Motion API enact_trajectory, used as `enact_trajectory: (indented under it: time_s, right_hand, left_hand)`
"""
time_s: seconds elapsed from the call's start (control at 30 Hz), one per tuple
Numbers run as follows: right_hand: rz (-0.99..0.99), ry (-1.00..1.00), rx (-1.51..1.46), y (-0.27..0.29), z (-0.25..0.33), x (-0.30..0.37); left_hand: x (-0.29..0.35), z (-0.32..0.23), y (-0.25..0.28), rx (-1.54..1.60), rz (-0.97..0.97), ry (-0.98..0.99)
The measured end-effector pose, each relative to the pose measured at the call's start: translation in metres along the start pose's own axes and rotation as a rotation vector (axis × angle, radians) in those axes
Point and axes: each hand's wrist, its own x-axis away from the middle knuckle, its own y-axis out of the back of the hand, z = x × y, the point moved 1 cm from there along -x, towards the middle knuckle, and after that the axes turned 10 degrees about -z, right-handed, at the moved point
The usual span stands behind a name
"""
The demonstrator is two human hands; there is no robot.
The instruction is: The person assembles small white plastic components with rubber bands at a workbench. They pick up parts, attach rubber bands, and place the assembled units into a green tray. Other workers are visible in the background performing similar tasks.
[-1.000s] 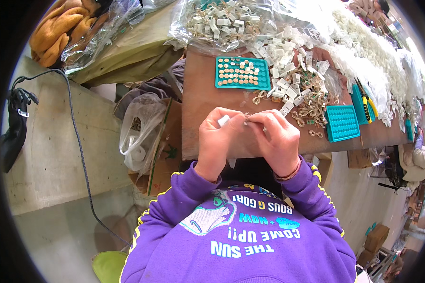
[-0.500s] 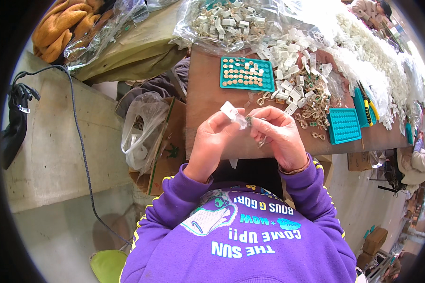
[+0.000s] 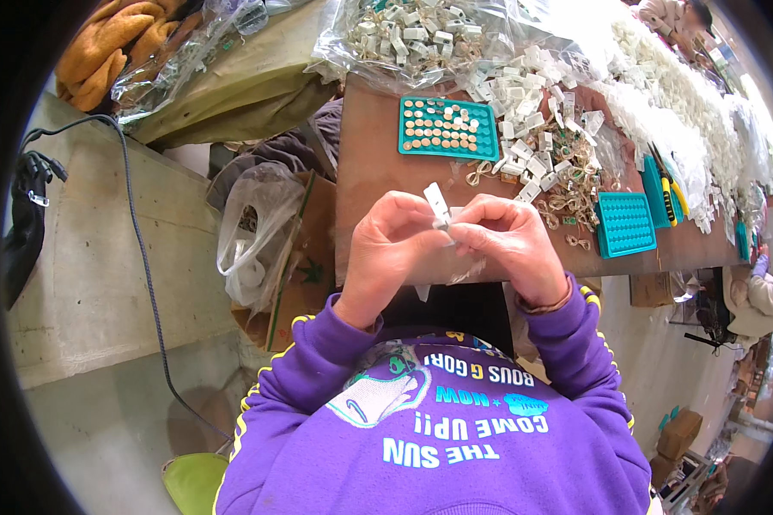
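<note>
My left hand (image 3: 386,246) is closed, pinching a small white plastic casing (image 3: 437,202) between thumb and fingers above the table's near edge. The casing stands up, tilted, out of the grip. Pressed close against its lower end are the closed fingertips of my right hand (image 3: 507,242); what they pinch is too small and covered to name. A bit of clear, shiny material hangs below the right fingers. Beyond my hands lies a teal tray (image 3: 410,153) holding rows of small round coin-like discs, with some pockets bare at its right side.
Right of that tray are heaped white casings (image 3: 524,129) and coiled thin wires (image 3: 563,206). A second teal tray (image 3: 627,225) and yellow-and-black pliers (image 3: 671,193) lie farther right. A cardboard box (image 3: 313,232) with a clear plastic bag (image 3: 253,227) stands left of the brown table (image 3: 365,154).
The white casing has turned more upright and moved slightly right. My hands have drawn closer, and the right fingertips now meet the left at its lower end.
</note>
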Motion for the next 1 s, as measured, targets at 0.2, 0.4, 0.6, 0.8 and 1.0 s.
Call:
enact_trajectory:
  time_s: [0.2,0.4,0.6,0.8,1.0]
  right_hand:
    - [0.309,-0.274,-0.360,0.002,-0.013,-0.004]
    - [-0.046,-0.114,-0.170,-0.004,-0.017,0.004]
    - [-0.223,0.456,0.447,-0.017,-0.008,0.019]
    - [-0.275,0.547,0.566,-0.016,-0.003,0.018]
    - [-0.198,0.415,0.501,-0.022,-0.003,0.017]
  left_hand:
    - [0.003,-0.007,0.004,0.031,0.245,0.080]
    - [0.010,0.001,-0.007,0.173,-0.050,-0.010]
    - [0.010,0.005,-0.006,-0.065,-0.198,-0.186]
    - [0.009,0.006,-0.001,-0.252,-0.202,-0.317]
    - [0.007,0.010,0.003,0.013,-0.121,-0.162]
